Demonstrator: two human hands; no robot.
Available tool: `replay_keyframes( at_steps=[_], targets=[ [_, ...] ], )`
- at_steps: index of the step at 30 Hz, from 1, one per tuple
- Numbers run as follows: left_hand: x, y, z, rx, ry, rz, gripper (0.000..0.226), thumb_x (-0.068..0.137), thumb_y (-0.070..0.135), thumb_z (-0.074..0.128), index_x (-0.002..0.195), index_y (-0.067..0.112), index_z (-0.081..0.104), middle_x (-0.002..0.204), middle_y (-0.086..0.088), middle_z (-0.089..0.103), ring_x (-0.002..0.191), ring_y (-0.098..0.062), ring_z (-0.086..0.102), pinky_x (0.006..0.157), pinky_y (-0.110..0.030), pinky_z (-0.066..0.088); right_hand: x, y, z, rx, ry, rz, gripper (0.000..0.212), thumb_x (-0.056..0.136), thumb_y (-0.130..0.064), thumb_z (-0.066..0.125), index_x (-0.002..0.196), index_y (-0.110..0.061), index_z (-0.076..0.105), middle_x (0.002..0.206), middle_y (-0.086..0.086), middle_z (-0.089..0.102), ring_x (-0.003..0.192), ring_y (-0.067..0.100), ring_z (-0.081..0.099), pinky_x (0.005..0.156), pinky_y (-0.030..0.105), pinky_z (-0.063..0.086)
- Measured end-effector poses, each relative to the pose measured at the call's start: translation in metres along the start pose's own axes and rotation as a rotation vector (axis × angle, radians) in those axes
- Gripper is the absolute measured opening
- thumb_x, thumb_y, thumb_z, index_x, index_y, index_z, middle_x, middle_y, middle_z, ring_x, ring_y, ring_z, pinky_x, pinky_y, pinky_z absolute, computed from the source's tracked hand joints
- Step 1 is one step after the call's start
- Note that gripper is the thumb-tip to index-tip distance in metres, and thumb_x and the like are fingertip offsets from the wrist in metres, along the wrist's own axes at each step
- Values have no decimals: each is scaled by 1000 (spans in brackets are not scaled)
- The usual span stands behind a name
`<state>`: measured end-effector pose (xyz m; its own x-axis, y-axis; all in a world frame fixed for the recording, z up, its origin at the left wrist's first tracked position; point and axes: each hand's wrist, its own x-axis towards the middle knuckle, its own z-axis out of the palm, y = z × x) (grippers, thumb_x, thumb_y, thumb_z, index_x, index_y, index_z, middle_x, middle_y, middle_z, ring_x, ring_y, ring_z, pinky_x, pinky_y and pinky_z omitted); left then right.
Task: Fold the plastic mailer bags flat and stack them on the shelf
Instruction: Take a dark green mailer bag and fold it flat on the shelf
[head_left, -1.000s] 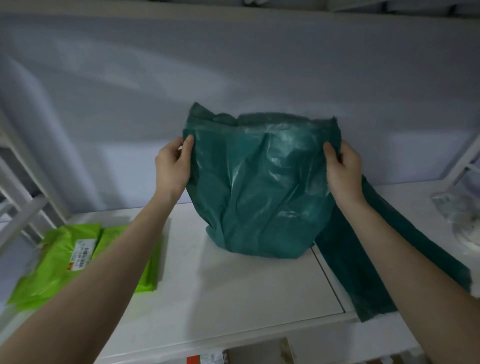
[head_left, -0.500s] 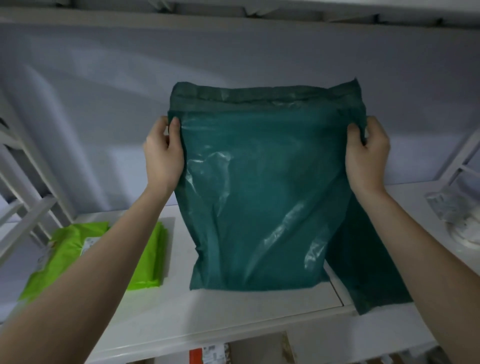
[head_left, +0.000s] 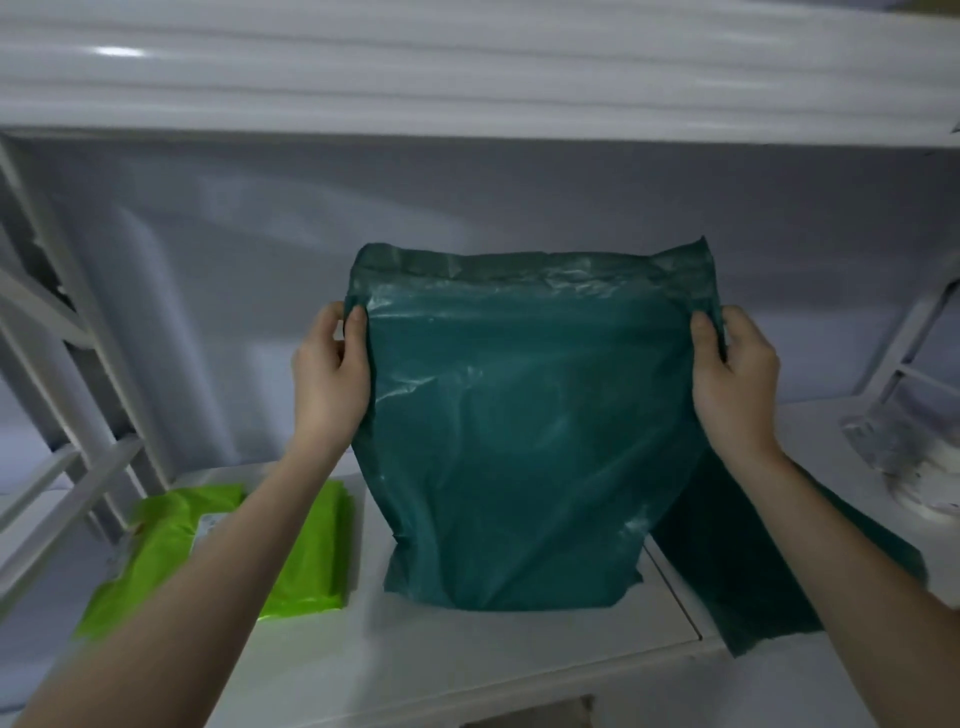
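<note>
Dark green film — the mailer bag (head_left: 519, 415) hangs upright over the middle of the shelf (head_left: 322, 654), its bottom edge touching or just above the surface. The left hand (head_left: 332, 374) and right hand (head_left: 735, 374) are each pinched shut on a side edge near the top. It looks light, limp and slick — best held at the edges. Lime green bags (head_left: 218, 551) lie stacked toward the shelf's left end.

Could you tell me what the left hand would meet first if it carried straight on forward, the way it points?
Probably the pale back wall behind the white shelf; the left hand points up and away, though depth is unclear.
</note>
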<state>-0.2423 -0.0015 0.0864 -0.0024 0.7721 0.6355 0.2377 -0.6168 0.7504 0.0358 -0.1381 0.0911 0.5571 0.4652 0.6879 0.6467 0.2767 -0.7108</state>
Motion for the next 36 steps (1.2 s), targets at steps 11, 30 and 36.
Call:
replay_keyframes(
  at_steps=[11,30,36],
  targets=[
    [-9,6,-26,-35,-6,12,35,96,43,38,88,12,51,75,-19,62,72,-39,58,64,-55,49,-18,-18,-10,-13,30,3,38,98,-17,46,62,-17,35,54,1,33,47,9,30,43,19,22],
    [-66,44,-18,79,107,19,27,100,27,41,78,11,46,55,-7,50,49,-18,43,49,-32,32,-14,-9,-57,-124,-89,-113,42,98,-17,46,62,-18,26,49,-1,24,41,9,27,40,19,18],
    [-62,31,-13,120,101,-37,23,99,29,43,83,14,50,63,3,60,54,-9,50,46,-18,33,-11,14,-48,-131,-144,-89,35,98,-21,46,69,-2,40,50,3,33,46,13,27,44,25,21]
  ],
)
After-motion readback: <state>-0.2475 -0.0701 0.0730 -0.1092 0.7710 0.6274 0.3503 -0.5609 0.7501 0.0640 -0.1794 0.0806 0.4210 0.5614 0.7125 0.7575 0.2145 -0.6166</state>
